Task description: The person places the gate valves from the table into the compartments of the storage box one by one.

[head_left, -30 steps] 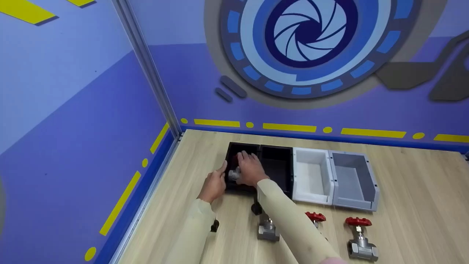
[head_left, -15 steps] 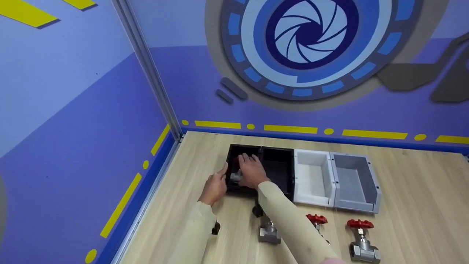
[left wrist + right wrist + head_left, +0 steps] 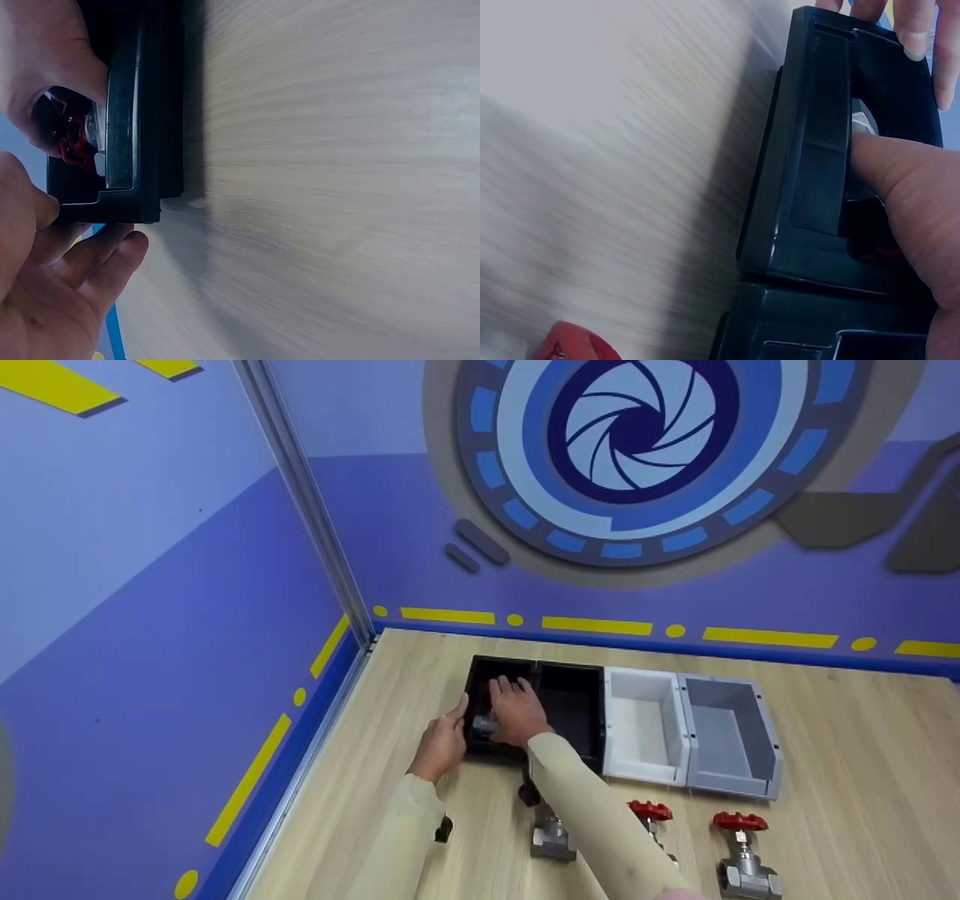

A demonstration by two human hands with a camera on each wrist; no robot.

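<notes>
My right hand (image 3: 519, 712) reaches into the leftmost black bin (image 3: 474, 679) and grips a gate valve (image 3: 484, 725). The valve has a metal body and a red handwheel (image 3: 75, 146); the fingers cover much of it. In the right wrist view, the thumb lies against the valve's metal end (image 3: 862, 116), just inside the bin's front lip. At the bin's left side, my left hand (image 3: 441, 742) pinches the wall, with the thumb on one side of the rim and fingers on the other.
Right of that bin stand a second black bin (image 3: 574, 712), a white bin (image 3: 643, 731) and a grey bin (image 3: 716, 735). Valves lie in front: one metal body (image 3: 553, 840), two with red handwheels (image 3: 651, 811). A black part (image 3: 444, 829) shows beside the left sleeve. Walls rise behind and left.
The valve sits slightly lower inside the black bin than a second ago. Both hands have hardly moved; the head view has shifted a little.
</notes>
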